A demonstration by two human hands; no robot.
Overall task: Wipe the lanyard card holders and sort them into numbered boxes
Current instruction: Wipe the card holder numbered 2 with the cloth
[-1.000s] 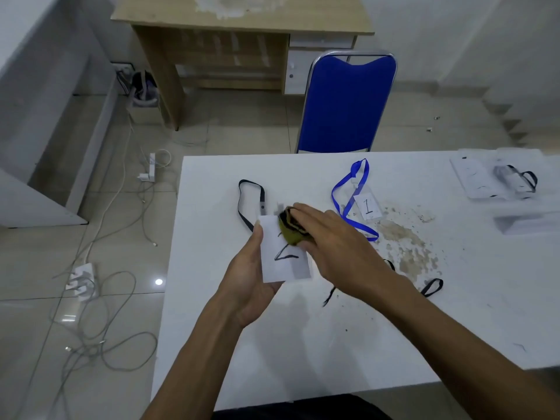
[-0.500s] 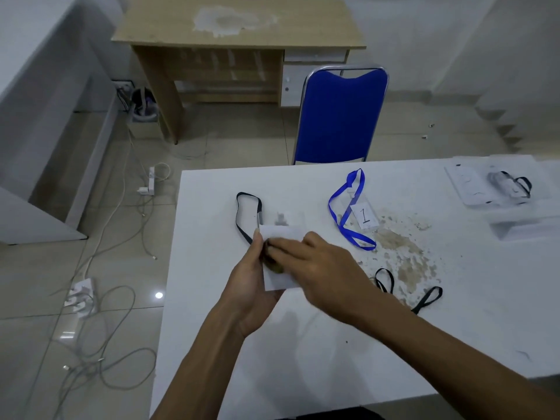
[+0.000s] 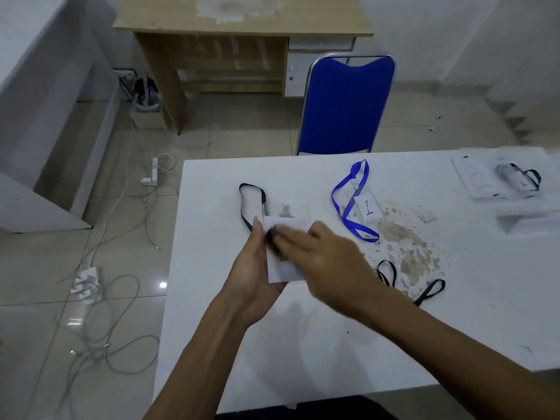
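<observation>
White card holder (image 3: 283,269) stands long axis away from me, clip end toward the table's (image 3: 303,344) far edge, clamped in my left hand (image 3: 251,274); right hand (image 3: 327,256) presses a cloth (image 3: 274,242) on it.

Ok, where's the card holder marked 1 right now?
In the head view the holder marked 1 lies on the white table, right of the hands, on its blue lanyard, beside the brown stain.

Plain office rm: white table (image 3: 303,344), wooden desk (image 3: 242,19), blue chair (image 3: 345,107), tiled floor w/ power strips (image 3: 88,283).
</observation>
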